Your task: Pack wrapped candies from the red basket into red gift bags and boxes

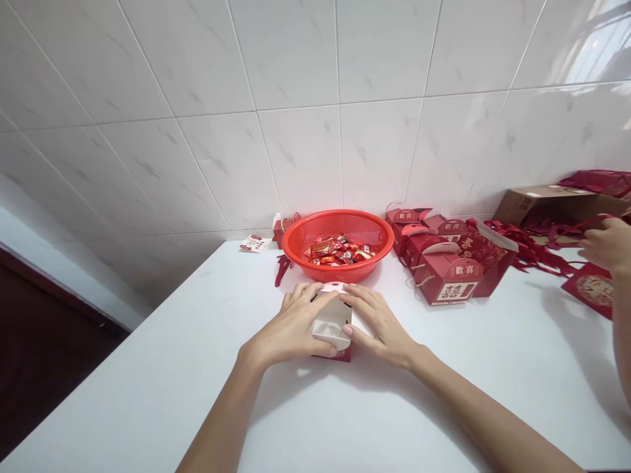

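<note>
A small red candy box (331, 323) with a white inside stands on the table in front of me, its top open. My left hand (296, 328) wraps round its left side, thumb at the near edge and fingers at the far flap. On the opposite side, my right hand (375, 326) grips the box with thumb and fingers at the rim. Just beyond the hands sits a red plastic basket (290, 253) with several wrapped candies (338, 249) in it. Most of the box's outer walls are hidden by my hands.
Several red gift boxes (451, 276) are grouped right of the basket, beside dark red ribbons (530, 253). A cardboard box (515, 207) stands at the back right. Another person's hand (608, 243) is above a flat red piece (591, 287). A printed card (255, 244) lies back left.
</note>
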{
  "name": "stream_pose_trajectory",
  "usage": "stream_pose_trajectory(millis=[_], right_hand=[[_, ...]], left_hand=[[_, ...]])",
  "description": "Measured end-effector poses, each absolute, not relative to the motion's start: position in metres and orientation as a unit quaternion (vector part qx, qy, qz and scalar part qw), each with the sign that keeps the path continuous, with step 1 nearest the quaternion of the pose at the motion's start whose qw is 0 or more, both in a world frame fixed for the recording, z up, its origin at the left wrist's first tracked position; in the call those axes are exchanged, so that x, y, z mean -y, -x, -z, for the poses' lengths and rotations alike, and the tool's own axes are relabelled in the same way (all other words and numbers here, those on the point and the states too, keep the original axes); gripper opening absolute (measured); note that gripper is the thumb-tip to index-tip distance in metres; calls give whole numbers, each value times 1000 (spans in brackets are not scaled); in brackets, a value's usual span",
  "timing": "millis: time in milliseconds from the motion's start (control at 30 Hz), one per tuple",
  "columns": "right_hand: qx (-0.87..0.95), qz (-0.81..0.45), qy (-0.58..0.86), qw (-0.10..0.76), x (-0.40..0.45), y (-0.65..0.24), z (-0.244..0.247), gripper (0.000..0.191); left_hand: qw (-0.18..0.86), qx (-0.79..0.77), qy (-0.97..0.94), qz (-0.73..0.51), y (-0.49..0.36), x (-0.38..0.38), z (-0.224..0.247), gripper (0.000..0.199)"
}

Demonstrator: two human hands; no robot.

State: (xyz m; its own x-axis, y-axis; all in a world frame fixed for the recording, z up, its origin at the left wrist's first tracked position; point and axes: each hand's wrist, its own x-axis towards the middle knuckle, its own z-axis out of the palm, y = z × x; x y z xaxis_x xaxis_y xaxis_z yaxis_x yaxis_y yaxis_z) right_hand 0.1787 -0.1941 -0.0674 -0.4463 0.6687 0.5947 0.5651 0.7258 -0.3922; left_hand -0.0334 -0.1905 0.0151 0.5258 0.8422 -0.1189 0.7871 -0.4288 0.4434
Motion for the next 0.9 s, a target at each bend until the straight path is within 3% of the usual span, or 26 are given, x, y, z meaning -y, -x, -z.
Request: stream_pose_trajectory(millis=[233, 367, 533, 700, 833, 900], right_hand=[[832, -25, 379, 406, 194, -180, 68, 42], [826, -5, 376, 420, 195, -178, 69, 37], [823, -6, 369, 432, 195, -174, 70, 34], [823, -10, 366, 435, 199, -172, 69, 34], [822, -13, 369, 433, 200, -172, 70, 33], [822, -16, 372, 431, 201, -171, 71, 32]], left_hand=[[263, -409, -873, -33, 39, 170, -40, 85], [303, -425, -847, -98, 47, 140, -62, 67], [259, -448, -840, -166, 41, 72, -66, 44], [159, -432, -887, 43, 9, 14, -45, 36], [132, -432, -882, 131, -17, -3, -27, 40], [96, -442, -877, 160, -24, -9, -23, 31]])
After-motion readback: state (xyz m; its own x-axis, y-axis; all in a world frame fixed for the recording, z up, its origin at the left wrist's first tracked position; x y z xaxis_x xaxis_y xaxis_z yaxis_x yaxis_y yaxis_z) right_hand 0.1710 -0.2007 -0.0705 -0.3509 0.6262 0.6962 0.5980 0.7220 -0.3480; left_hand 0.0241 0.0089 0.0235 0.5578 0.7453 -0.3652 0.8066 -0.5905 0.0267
